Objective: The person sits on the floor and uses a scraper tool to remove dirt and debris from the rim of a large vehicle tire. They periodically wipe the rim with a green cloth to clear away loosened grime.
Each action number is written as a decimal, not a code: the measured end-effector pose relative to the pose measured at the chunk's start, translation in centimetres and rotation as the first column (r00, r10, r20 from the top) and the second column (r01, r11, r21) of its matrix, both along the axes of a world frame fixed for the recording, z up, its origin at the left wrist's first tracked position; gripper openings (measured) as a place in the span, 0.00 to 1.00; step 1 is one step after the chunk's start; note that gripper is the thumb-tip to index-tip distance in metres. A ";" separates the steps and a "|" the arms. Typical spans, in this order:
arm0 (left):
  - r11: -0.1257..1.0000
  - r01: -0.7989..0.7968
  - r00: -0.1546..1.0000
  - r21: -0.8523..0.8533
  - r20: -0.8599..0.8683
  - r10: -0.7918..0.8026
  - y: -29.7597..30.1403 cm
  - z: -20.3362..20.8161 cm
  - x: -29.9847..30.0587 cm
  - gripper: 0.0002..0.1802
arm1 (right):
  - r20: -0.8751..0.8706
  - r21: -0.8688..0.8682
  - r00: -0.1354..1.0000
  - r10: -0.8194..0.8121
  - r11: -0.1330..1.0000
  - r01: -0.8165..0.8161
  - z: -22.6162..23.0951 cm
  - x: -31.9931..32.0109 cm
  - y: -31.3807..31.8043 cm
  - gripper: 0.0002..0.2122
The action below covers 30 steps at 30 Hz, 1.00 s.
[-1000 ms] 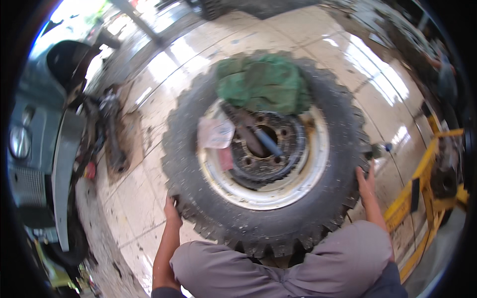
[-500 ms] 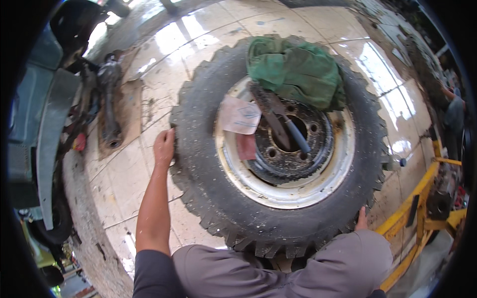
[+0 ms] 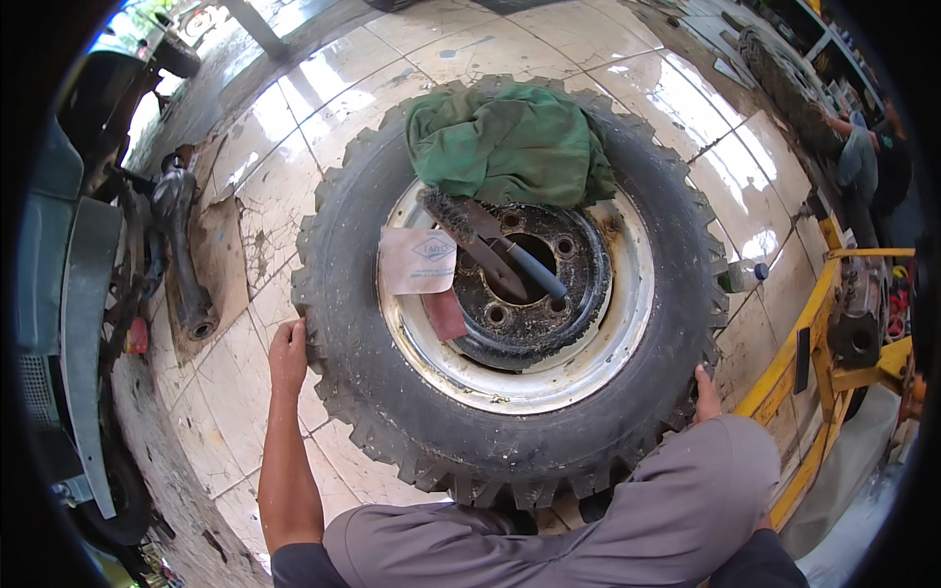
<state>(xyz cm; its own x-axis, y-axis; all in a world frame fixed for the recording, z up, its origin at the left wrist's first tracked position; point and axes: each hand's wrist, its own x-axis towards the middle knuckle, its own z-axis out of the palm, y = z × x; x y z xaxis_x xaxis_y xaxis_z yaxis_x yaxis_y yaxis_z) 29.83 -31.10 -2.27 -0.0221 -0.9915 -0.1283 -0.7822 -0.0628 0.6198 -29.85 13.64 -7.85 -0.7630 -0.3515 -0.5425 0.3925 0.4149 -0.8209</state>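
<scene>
A large wheel lies flat before me, its chunky black tire (image 3: 392,412) around a worn white rim (image 3: 627,323). My left hand (image 3: 288,351) is closed at the tire's left edge, its fingertips partly hidden by the tread. At the lower right edge my right hand (image 3: 707,394) grips the tread, mostly hidden behind my knee. A crumpled green cloth (image 3: 505,147) covers the far part of the tire. Across the hub lie a dark bristled brush (image 3: 446,214) and a scraper with a blue-grey handle (image 3: 537,270). Beside them rest a beige sandpaper sheet (image 3: 417,260) and a reddish piece (image 3: 446,316).
On the left, a greasy metal shaft part (image 3: 181,255) lies on cardboard (image 3: 227,260) near a blue-grey vehicle (image 3: 93,274). A yellow metal frame (image 3: 784,367) stands at right, with a plastic bottle (image 3: 742,276) by the tire. Another person (image 3: 863,162) is at far right.
The view has turned slightly, so the scene sits further left. Both hands remain at the tire's edges, and the things on the wheel keep their places.
</scene>
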 end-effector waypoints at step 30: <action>0.924 0.089 0.763 0.372 0.571 -0.304 20.6 5.8 -21.2 0.37 | -0.517 0.538 -0.068 0.853 0.262 -0.801 18.7 4.7 -28.7 0.23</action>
<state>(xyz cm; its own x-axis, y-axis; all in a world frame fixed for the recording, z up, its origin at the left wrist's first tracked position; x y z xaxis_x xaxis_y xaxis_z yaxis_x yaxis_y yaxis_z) 8.63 -10.54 3.50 -0.0230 -0.8793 -0.4757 -0.9993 0.0348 -0.0160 -25.18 -15.08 10.80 0.0114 -0.9877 -0.1561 -0.8472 0.0734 -0.5262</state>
